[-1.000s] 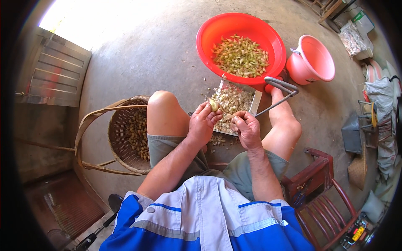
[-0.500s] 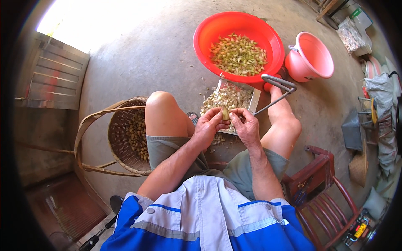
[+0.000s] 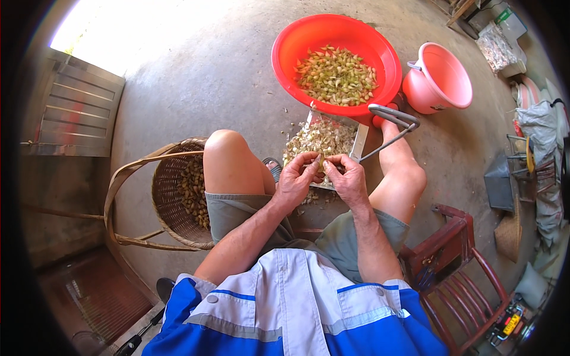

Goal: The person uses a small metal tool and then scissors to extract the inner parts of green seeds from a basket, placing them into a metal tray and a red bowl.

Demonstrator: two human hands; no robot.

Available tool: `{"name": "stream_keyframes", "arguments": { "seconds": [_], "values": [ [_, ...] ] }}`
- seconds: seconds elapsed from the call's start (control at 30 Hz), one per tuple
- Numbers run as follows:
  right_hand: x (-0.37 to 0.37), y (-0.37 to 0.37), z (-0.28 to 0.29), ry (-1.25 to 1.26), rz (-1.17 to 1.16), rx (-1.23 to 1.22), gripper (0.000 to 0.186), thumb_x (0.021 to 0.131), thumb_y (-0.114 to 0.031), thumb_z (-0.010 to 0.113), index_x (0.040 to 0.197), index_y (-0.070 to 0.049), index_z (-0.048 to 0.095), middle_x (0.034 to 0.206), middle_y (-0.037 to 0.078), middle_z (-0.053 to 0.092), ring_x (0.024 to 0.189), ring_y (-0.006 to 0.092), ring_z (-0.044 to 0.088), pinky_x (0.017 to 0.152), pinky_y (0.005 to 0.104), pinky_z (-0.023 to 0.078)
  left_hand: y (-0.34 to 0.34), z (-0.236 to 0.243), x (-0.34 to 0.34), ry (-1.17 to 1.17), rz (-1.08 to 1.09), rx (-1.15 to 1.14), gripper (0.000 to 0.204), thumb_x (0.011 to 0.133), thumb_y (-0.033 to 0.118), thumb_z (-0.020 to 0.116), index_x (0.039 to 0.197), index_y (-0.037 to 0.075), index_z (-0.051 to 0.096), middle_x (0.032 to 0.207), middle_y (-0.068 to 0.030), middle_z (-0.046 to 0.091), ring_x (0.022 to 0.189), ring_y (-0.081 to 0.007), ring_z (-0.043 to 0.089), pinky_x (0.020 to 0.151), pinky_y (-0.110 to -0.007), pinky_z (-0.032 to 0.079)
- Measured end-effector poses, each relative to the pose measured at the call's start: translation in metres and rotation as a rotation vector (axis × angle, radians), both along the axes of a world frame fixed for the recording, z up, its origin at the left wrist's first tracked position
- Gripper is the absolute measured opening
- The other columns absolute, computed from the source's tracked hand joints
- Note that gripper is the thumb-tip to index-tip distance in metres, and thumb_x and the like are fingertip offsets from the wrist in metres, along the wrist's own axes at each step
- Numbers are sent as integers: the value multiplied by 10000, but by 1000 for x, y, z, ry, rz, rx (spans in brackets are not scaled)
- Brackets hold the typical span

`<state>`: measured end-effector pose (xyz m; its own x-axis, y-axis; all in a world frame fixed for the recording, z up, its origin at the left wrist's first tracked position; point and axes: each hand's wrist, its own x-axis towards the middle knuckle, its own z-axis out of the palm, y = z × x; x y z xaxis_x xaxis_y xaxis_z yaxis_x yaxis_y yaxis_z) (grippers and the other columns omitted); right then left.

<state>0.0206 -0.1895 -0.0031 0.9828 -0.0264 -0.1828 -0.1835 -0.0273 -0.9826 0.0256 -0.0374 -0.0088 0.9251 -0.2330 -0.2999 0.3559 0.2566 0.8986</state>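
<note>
In front of my knees, my left hand (image 3: 295, 180) and my right hand (image 3: 350, 179) meet, both closed in a pinch on one small yellow-green bulb (image 3: 321, 160). Fingers cover most of the bulb. Just beneath them, a metal dustpan (image 3: 359, 142) with a bent grey handle (image 3: 386, 144) holds a heap of pale peels (image 3: 320, 137). Beyond it, a red basin (image 3: 292, 44) contains many greenish pointed bulbs (image 3: 338, 77). Beside my left knee, a woven basket (image 3: 166, 204) with a tall loop handle carries browner bulbs (image 3: 193, 193).
A pink bucket (image 3: 424, 89) stands right of the basin. At my right is a reddish wooden chair (image 3: 457, 296). Sacks (image 3: 540, 130) and a grey metal box (image 3: 497, 183) line the right wall. A metal door panel (image 3: 77, 104) stands at the left.
My fingers have shifted on the bulb, which now shows less between them. Both hands stay in nearly the same place. The view has moved very slightly.
</note>
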Motion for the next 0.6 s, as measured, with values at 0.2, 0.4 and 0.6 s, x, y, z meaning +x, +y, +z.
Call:
{"name": "stream_keyframes", "arguments": {
  "seconds": [0.2,0.4,0.6],
  "values": [
    [0,-1,-3,24,15,-34,89,859,-72,637,884,13,633,739,12,632,660,39,553,584,212,471,-1,-2,-1,-39,-2,35,253,957,105,523,1173,-26,524,951,-70,626,802,-117,628,721,-262,553],
    [1,0,-1,-37,-7,-36,94,852,-73,641,867,18,629,728,31,633,650,52,564,576,227,476,-1,-4,-1,-57,-4,71,247,955,103,527,1168,-22,528,933,-65,626,791,-111,626,714,-258,552],
    [1,0,-2,-55,-7,-97,81,842,-65,644,839,14,628,725,40,628,643,67,577,576,234,480,-3,0,-2,-80,-5,156,247,953,106,534,1163,-23,528,899,-62,630,773,-105,623,700,-251,547]
  ]
}}
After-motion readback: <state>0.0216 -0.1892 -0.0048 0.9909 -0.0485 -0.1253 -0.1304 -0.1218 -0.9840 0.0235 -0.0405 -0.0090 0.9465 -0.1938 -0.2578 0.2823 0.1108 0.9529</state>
